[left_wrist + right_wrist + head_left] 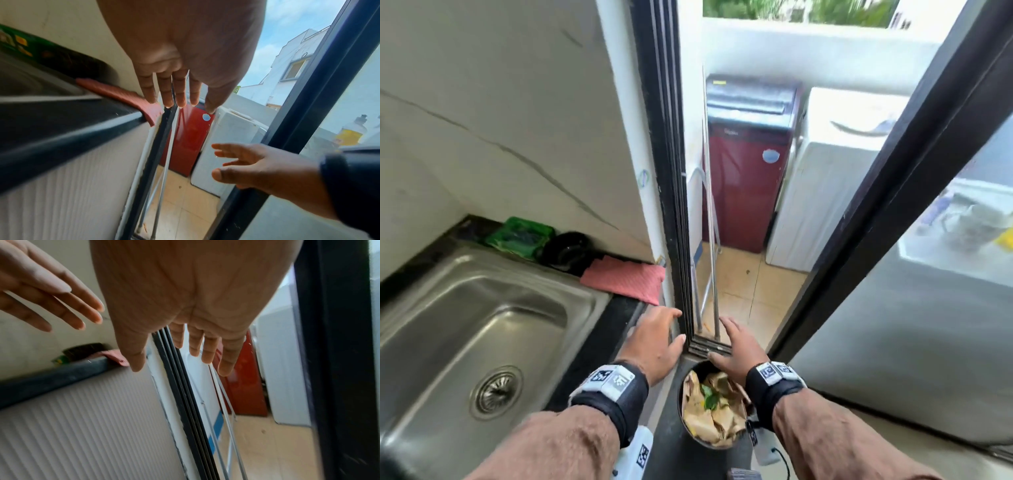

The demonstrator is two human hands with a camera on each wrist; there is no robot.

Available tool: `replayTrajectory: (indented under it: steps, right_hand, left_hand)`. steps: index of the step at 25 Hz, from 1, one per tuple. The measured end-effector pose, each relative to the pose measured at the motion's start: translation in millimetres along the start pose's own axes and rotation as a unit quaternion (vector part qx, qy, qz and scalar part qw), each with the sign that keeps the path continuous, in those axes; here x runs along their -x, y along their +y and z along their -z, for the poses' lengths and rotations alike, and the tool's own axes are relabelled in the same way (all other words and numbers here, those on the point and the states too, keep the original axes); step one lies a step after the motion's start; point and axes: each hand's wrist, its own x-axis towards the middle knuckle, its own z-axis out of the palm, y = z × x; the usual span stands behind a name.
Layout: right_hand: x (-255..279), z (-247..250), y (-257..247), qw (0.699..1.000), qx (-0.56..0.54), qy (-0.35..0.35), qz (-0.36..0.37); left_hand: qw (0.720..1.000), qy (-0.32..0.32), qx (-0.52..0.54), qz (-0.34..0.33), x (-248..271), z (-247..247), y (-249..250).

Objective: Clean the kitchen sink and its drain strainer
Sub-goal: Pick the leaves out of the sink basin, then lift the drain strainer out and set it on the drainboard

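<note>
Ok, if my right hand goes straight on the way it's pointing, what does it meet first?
Probably the thin metal rods standing just past the door frame, close ahead of your right hand; beyond them, the red appliance. Depth is unclear.

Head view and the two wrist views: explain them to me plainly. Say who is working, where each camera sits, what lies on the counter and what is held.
No machine here: a person works with bare hands and wears three cameras. The wide overview comes from the head camera, looking down. The other two come from cameras strapped to each wrist, looking along the palm to the fingers. The left hand and right hand are both spread open and hold nothing; they reach toward the door frame of an opening onto a balcony. Set in the counter is a steel sink; behind it lie a green packet and a pink cloth. Under the right hand stands a round bin with paper scraps and a green leaf. Outside stand a red appliance and a white appliance.
</note>
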Motion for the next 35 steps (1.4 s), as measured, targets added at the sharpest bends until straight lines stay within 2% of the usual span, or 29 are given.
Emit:
replayTrajectory:
  steps: [5, 9, 12, 16, 20, 23, 25, 30, 33, 35]
  right_hand:
    - [3, 17, -93, 0.989, 0.061, 0.051, 0.122]
    - [-4, 3, -180, 0.973, 0.105, 0.046, 0.202]
    - [-10, -17, -233, 0.962, 0.123, 0.039, 0.240]
    - [-10, -53, -304, 0.944, 0.140, -0.016, 0.298]
    - [-17, -82, -363, 0.918, 0.174, -0.065, 0.351]
    - [-34, -110, -396, 0.896, 0.214, -0.132, 0.367]
    - [-50, -131, -415, 0.874, 0.252, -0.186, 0.373]
    - [-95, -188, -461, 0.783, 0.361, -0.302, 0.407]
    - [-126, -233, -467, 0.740, 0.392, -0.344, 0.425]
    - [-140, -268, -458, 0.701, 0.422, -0.382, 0.430]
  left_hand:
    - [0.995, 0.088, -0.036, 0.031, 21, 60, -50]
    - [0.984, 0.141, -0.022, 0.110, 52, 116, -111]
    - [0.973, 0.157, -0.036, 0.164, 87, 144, -158]
    - [0.946, 0.175, -0.041, 0.269, 142, 170, -222]
    - [0.931, 0.180, -0.006, 0.316, 168, 193, -266]
    - [0.924, 0.181, 0.047, 0.334, 174, 199, -292]
    - [0.922, 0.163, 0.072, 0.344, 171, 196, -304]
    - [0.915, 0.121, 0.070, 0.378, 151, 184, -336]
    - [0.893, 0.113, 0.079, 0.428, 139, 169, -353]
    - [0.872, 0.120, 0.103, 0.462, 134, 162, -359]
